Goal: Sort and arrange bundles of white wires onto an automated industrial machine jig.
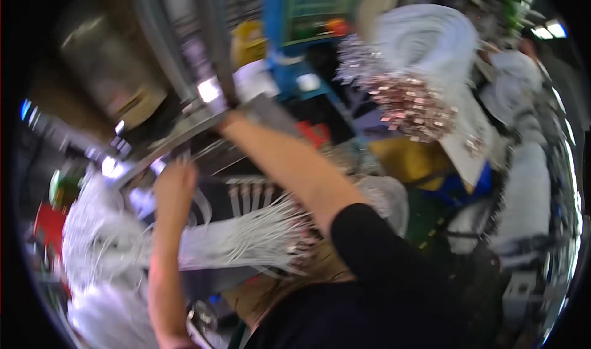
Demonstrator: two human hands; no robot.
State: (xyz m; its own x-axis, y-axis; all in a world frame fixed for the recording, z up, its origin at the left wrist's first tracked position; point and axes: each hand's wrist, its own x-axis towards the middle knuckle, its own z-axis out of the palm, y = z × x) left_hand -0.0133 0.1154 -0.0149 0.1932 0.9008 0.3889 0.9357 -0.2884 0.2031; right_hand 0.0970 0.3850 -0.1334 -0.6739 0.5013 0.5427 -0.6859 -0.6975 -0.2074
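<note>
The picture is smeared by motion. My left hand (175, 181) is raised above the left part of a bundle of white cables (228, 241). Its fingers look closed, and what they hold, if anything, is lost in the blur. Farther forward and to the right, my right hand (231, 125) reaches to a grey metal bar (184, 129) of a machine. Its fingers are hidden or too blurred to read. The bundle lies crosswise in front of me, its loose ends with small coppery tips fanned out to the right. Several short white connectors (250, 189) sit in a row just beyond it.
A large coil of white cable (425, 41) with many coppery ends (418, 106) lies at the far right. More white cable is heaped at the left (101, 244). A blue frame (280, 35) and a yellow container (249, 41) stand at the back. Wrapped white rolls (526, 189) stand at right.
</note>
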